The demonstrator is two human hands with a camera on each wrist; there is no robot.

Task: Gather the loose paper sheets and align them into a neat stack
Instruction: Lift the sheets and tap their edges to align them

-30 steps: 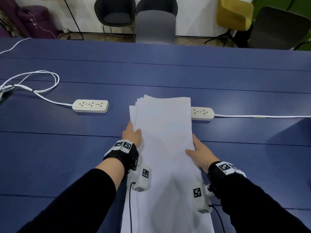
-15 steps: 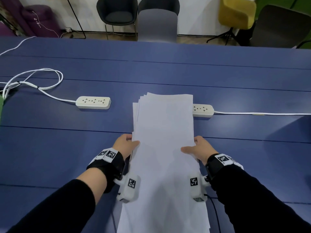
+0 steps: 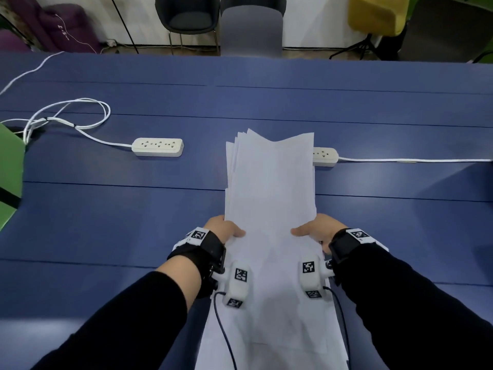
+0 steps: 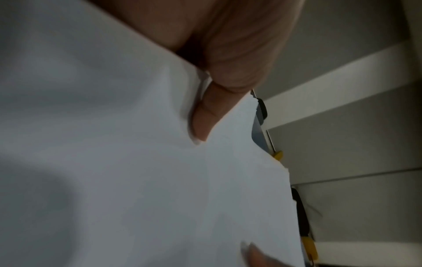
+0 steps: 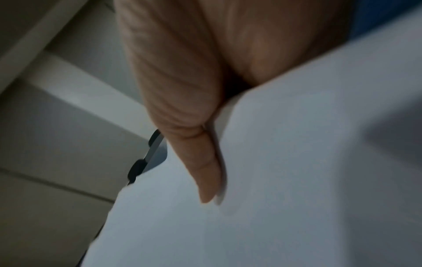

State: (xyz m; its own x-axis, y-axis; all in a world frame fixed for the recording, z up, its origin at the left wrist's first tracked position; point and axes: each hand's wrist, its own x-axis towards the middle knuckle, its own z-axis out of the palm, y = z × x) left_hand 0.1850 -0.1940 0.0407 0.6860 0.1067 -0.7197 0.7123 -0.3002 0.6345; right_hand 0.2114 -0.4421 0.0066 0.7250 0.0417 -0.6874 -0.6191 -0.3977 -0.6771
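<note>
A bundle of white paper sheets (image 3: 270, 182) stands lifted off the blue table (image 3: 106, 209), its far edge raised and sagging in the middle, corners fanned at the top left. My left hand (image 3: 224, 229) grips the bundle's left edge, thumb on top. My right hand (image 3: 314, 231) grips the right edge the same way. In the left wrist view the thumb (image 4: 205, 119) presses on the paper (image 4: 114, 162). The right wrist view shows my thumb (image 5: 205, 171) lying on the sheets (image 5: 297, 162). Fingers under the paper are hidden.
A white power strip (image 3: 158, 147) with a coiled cord (image 3: 66, 113) lies to the left. Another power strip (image 3: 324, 156) sits partly behind the paper on the right, its cord running right. Chairs (image 3: 250, 25) stand beyond the table's far edge.
Both hands slid back toward me along the side edges and took hold of the sheets. The bundle's far end has risen off the table and now sags in the middle.
</note>
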